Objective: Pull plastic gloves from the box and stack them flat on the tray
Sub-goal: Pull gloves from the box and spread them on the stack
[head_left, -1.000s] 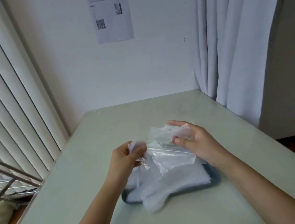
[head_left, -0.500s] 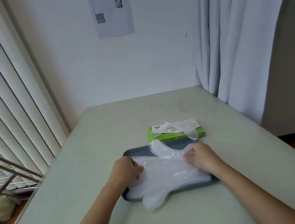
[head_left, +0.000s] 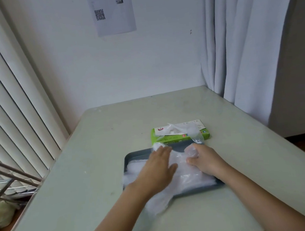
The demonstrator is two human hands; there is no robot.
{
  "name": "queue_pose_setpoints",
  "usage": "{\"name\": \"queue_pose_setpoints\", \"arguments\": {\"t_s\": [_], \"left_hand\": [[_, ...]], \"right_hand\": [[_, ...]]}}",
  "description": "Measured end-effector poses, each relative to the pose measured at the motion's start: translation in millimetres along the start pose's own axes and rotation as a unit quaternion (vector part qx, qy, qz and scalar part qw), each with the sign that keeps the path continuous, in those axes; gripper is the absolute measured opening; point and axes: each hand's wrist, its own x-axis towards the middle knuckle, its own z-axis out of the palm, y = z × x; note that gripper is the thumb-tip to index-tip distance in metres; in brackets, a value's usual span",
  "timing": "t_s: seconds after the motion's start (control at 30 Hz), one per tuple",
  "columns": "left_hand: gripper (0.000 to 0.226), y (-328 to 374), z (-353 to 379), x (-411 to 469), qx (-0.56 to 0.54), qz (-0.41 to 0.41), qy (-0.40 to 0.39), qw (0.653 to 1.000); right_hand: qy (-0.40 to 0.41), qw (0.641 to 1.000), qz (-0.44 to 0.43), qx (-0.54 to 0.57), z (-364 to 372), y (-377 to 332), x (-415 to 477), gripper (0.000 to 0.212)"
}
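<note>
The left hand [head_left: 154,170] is laid flat, palm down, fingers straight and together, on the top glove [head_left: 180,169]. The film is judged to be under a smoothing press here, so that air is pushed out and the sheet lies level. The right hand [head_left: 204,161] is set just to the right, fingers curled, with a small bunch of film gathered at its tips. The glove's far right edge appears to be pinned so that it cannot be dragged along under the other palm.

Beneath both hands the stack of gloves [head_left: 197,180] is spread across the dark tray [head_left: 131,156], which is placed near the middle of the table [head_left: 91,188]. One loose end [head_left: 158,204] is draped over the tray's near rim onto the table, so the stack is not yet squared.

Just beyond the tray's far rim the green box [head_left: 169,139] is parked, close enough for a short reach. A next glove [head_left: 191,130] is poking out of its top opening and spilling over the right front, ready to be drawn.

Vertical blinds [head_left: 12,93] are seen at the far left, a curtain [head_left: 244,47] at the far right, and a printed sheet [head_left: 113,9] is stuck on the wall behind.
</note>
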Motion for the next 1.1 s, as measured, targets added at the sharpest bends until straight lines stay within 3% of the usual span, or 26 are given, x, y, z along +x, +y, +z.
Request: {"name": "queue_pose_setpoints", "arguments": {"t_s": [0.1,0.17,0.3,0.37,0.43,0.5,0.7,0.9,1.03,1.1], "left_hand": [[0.065,4.9,23.0,2.5,0.046,0.009,-0.121,0.992],[0.069,1.8,32.7,2.3,0.043,-0.007,-0.158,0.986],[0.070,1.0,35.1,2.1,0.039,-0.023,-0.169,0.985],[0.068,1.6,33.5,2.2,0.037,-0.022,-0.169,0.985],[0.066,1.1,33.6,1.3,0.037,-0.015,-0.169,0.985],[0.066,-1.2,35.2,0.4,0.035,-0.009,-0.169,0.985],[0.084,-22.7,34.5,-8.1,0.062,-0.055,-0.172,0.982],[0.128,-49.9,-0.5,-19.7,0.147,-0.108,-0.250,0.951],[0.108,-57.7,-32.6,-21.5,0.206,-0.094,-0.299,0.927],[0.094,-55.0,-49.0,-14.2,0.176,-0.097,-0.311,0.929]], "right_hand": [[0.009,1.000,-0.002,0.000,1.1,2.9,-0.5,0.037],[0.044,0.999,-0.008,0.011,3.6,3.6,-4.1,0.047],[0.200,0.965,-0.162,-0.042,12.2,-2.3,-11.8,0.048],[0.128,0.977,-0.172,-0.013,18.2,-10.7,-16.7,0.047],[-0.023,0.991,-0.125,0.035,27.8,-13.5,-21.2,0.050],[-0.103,0.988,-0.119,0.002,36.1,-9.7,-22.5,0.052],[-0.161,0.952,-0.110,-0.235,31.8,2.4,-18.7,0.062],[-0.186,0.937,-0.071,-0.286,10.1,5.3,-15.5,0.079],[-0.203,0.927,-0.071,-0.307,-5.2,-0.2,-8.3,0.080],[-0.188,0.937,-0.086,-0.280,-13.4,-3.0,-0.7,0.052]]}}
